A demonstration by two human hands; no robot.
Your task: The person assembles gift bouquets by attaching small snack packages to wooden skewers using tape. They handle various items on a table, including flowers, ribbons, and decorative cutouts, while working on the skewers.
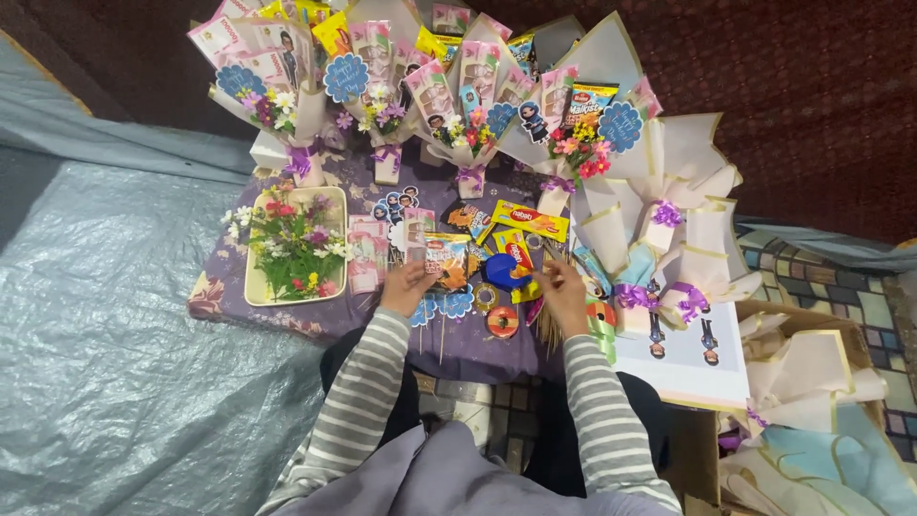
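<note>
Head view, looking straight down at a low bench [220, 296] w/ a purple floral cloth, crowded w/ craft bits. Left hand [406, 287] is closed around a snack packet [445, 260], orange and white, gripping its left edge; packet sits upright-ish, long axis running away from the person, tipped a touch to the right. So the packet lies just right of the left hand and touching it.

Right hand [562, 294] is over on the other side, fingers pinched together on something thin near the bundle of wooden sticks [551, 330]. Can't tell exactly what it pinches, too small. It's apart from the packet, w/ a blue round disc [504, 271] and a yellow-red packet [517, 252] lying between the 2 hands. Left hand clearly the nearer one to the snack packet; right hand would have to cross the disc to reach it.

Around them: a cream tray [250, 287] of small artificial flowers, left of the left hand, near but not touching. A long yellow bar packet [531, 220] lies crosswise just beyond the hands. Red tape roll [502, 321] sits near the bench edge between the forearms. Row of finished bouquets [382, 76] stands along the far side, well apart from both hands. Cream wrapping cones w/ purple bows [669, 239] to the right.
</note>
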